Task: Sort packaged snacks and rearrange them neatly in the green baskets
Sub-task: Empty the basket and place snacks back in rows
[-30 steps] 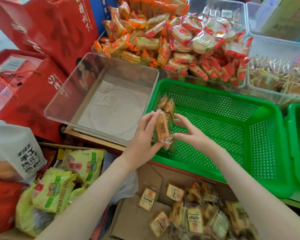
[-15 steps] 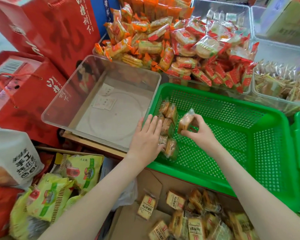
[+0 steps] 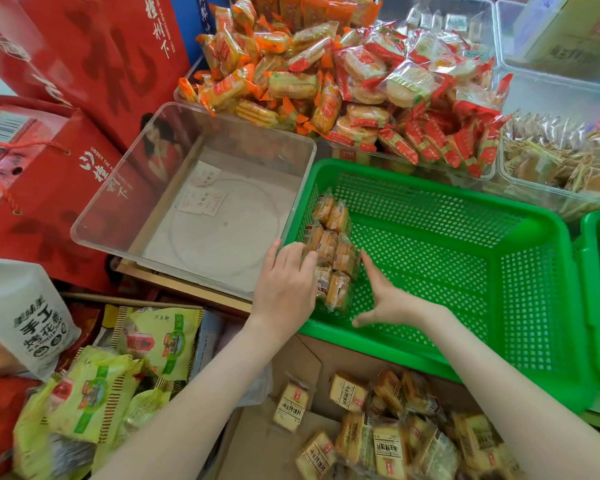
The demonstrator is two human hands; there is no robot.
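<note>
Left hand point(image 3: 284, 289) presses straight fingers on snack packets point(image 3: 333, 251) in green basket point(image 3: 430, 209), right hand point(image 3: 388, 299) spread empty beside them; clear tub point(image 3: 194, 202) left of basket

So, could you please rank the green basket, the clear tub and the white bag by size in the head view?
1. green basket
2. clear tub
3. white bag, cut off by the frame edge

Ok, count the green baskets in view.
2. The middle basket holds a few snack packs at its left end. The right basket sits beside it, cut off by the frame edge. Others may lie out of view.
</note>
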